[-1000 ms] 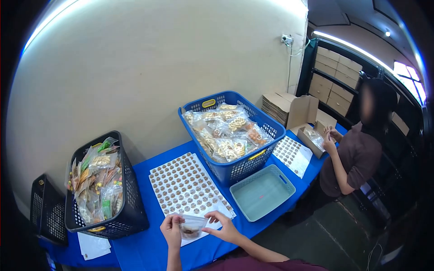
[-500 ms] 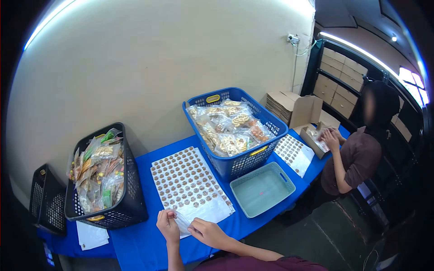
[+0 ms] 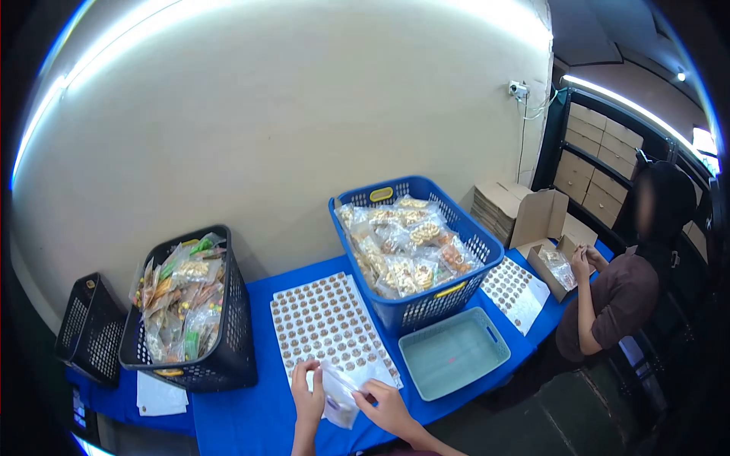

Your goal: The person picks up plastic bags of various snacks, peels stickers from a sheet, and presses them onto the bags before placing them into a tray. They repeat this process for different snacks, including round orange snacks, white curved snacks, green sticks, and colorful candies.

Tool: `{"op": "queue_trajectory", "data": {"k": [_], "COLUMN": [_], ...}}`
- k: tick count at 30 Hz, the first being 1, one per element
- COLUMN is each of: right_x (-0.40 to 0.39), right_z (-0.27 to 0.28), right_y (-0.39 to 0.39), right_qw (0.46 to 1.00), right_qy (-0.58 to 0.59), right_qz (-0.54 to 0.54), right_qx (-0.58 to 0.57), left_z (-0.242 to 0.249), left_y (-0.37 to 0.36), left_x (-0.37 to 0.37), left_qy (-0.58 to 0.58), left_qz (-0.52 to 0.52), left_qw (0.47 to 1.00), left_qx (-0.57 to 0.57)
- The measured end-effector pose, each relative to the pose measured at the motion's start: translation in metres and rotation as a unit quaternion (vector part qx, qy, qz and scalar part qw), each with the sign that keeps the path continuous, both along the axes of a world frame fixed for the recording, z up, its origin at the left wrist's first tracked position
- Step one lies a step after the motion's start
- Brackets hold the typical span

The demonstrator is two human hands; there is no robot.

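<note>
Between my two hands, low in the head view, is a small translucent plastic bag [image 3: 339, 398]. My left hand [image 3: 306, 394] grips its left edge with fingers pinched. My right hand [image 3: 385, 404] pinches the opposite edge. What the bag contains, if anything, I cannot make out. Just beyond it lies a stack of white sheets [image 3: 325, 318] covered in rows of round brown stickers, with bare backing at the near end. To the right of my right hand stands a shallow grey-green tray [image 3: 455, 354].
A blue basket [image 3: 414, 308] heaped with snack packets stands behind the tray. On the left are a black basket [image 3: 242, 334] of mixed packets and another black basket [image 3: 91, 323]. At right, a person [image 3: 620, 300] works at a cardboard box [image 3: 541, 271] beside a sticker sheet [image 3: 517, 292].
The plastic bag has been raised and spread wider between my hands. The camera view has tilted up, shifting the scene down and right. The other person's hands have moved at the box.
</note>
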State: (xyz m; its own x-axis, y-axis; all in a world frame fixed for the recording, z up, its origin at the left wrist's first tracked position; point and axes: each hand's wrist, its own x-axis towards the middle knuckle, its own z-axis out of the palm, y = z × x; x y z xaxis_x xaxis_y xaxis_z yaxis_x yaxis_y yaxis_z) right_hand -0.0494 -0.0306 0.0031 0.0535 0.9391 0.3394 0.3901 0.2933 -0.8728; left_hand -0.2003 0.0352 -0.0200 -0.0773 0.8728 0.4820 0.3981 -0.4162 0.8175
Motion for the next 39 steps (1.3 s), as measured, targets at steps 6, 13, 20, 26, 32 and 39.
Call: {"op": "queue_trajectory", "data": {"k": [6,13,20,26,32,39], "right_x": [0.045,0.091,0.146,0.185,0.217,0.209], "right_z": [0.025,0.056,0.044,0.022,0.018,0.052], "right_y": [-0.009,-0.014,-0.014,0.004,0.018,-0.001], "right_qw": [0.995,0.989,0.980,0.956,0.935,0.928], "right_qy": [0.024,0.078,0.033,0.136,0.206,0.322], "right_qz": [-0.098,-0.122,-0.185,-0.241,-0.267,-0.147], "right_qx": [0.020,0.044,0.068,0.093,0.109,0.114], "left_z": [0.012,0.041,0.049,0.056,0.070,0.118], "left_y": [-0.009,-0.010,-0.015,0.010,-0.003,-0.046], "left_x": [0.044,0.119,0.179,0.231,0.280,0.276], "left_qy": [-0.108,-0.028,-0.001,0.039,-0.123,-0.125], "left_qz": [-0.089,-0.190,-0.256,-0.343,-0.427,-0.404], "left_qw": [0.990,0.980,0.965,0.938,0.871,0.885], "left_qx": [-0.028,0.049,0.058,0.015,-0.209,-0.193]}}
